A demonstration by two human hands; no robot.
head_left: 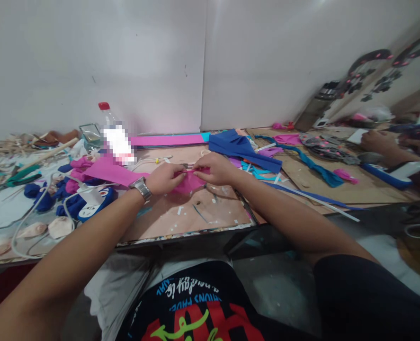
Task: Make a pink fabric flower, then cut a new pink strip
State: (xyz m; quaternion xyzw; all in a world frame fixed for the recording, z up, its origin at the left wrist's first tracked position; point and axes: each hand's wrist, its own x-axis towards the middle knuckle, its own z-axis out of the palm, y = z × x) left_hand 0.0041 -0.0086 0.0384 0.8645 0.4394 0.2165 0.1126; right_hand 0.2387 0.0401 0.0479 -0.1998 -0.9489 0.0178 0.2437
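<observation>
A strip of pink fabric (186, 184) is stretched between my two hands over the wooden worktop (181, 218). My left hand (165, 177), with a metal watch on its wrist, pinches the strip's upper edge. Close beside it, my right hand (215, 168) pinches the same edge with thumb and fingers. The fabric hangs below my fingertips toward the board. Just behind my fingers lies a small dark tool or clip, too small to make out. A longer pink piece (110, 171) extends to the left of my watch.
At left lie blue and pink fabric bundles, a blue-and-white power strip (96, 203) with cables, and beige fabric flowers (61, 228). A red-capped bottle (105, 111) stands behind. Blue fabric (236, 146) lies right of my hands. Another person's hands (380, 142) are at far right.
</observation>
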